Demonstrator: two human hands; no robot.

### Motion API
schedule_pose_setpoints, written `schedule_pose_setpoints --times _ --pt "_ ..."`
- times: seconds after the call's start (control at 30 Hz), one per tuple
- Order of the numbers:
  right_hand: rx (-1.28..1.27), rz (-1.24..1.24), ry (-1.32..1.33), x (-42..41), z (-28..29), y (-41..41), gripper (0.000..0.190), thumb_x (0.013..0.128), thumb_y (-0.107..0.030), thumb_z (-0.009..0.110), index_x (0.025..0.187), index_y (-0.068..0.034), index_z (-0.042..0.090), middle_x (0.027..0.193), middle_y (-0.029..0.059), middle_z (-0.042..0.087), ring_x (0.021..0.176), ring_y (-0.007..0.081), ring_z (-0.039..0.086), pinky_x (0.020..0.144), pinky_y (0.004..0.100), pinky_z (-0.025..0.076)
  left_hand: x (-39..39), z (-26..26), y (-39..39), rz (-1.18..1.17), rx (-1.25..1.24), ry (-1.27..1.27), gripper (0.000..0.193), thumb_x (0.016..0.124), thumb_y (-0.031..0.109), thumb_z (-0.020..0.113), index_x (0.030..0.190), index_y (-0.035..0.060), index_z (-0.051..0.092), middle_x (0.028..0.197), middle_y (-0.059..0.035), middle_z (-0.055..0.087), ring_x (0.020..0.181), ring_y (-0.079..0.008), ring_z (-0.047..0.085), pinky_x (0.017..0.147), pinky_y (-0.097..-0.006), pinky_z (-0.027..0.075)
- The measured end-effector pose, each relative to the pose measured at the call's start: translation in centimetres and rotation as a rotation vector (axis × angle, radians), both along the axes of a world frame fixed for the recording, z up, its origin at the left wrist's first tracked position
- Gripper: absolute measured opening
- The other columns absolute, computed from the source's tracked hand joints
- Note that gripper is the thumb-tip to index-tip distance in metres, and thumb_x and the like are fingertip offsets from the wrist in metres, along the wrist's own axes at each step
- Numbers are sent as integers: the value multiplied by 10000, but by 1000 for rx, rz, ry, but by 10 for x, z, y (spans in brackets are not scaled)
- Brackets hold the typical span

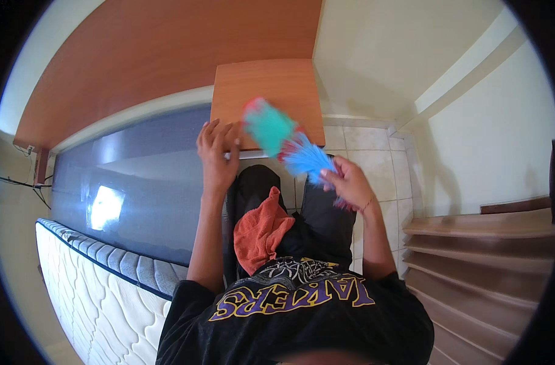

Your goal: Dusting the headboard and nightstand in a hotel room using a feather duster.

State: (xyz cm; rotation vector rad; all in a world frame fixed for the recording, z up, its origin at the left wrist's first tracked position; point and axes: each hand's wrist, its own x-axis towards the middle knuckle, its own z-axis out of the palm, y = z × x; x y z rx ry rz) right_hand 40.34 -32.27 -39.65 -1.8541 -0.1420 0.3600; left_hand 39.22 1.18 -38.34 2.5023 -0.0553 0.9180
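Note:
My right hand [349, 182] is closed around the lower end of a feather-style duster [305, 157] with light blue, green and red bristles. Its blurred green and red tip lies over the wooden top of a small nightstand [264, 82]; whether it touches the wood I cannot tell. Near the nightstand's left front corner, my left hand [219, 153] has its fingers apart and holds nothing. An orange cloth [261, 232] is draped across my lap, over the dark trousers.
A wooden headboard panel [177, 41] runs along the wall. Left lie a dark, shiny bed base [145, 173] and a white mattress [108, 296] standing tilted beside it. Wooden shelves [478, 255] are at right, with floor tiles [373, 169] between.

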Motion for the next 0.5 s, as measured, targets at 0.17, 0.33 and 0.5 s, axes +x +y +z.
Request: schedule_pose_setpoints --times 0.17,0.33,0.5 --pt "-355 -64 -328 78 37 5 219 919 -206 723 954 -10 633 736 117 677 696 197 690 644 363 539 43 5 -12 -126 -39 4 405 890 155 704 1275 61 621 1403 -206 510 1373 -428 406 1122 -529 345" --pt "-663 -190 -518 159 52 -10 184 928 -283 677 1015 -121 690 874 111 734 829 326 710 733 451 557 65 7 -24 -64 114 65 465 892 301 713 1279 59 622 1387 -188 541 1353 -403 443 1135 -517 318" --pt "-978 4 -548 216 77 -33 170 925 -226 665 1080 -160 692 965 66 742 924 317 698 757 454 544 54 16 -27 -131 109 78 479 889 332 706 1278 65 621 1363 -155 561 1349 -353 461 1130 -502 317"
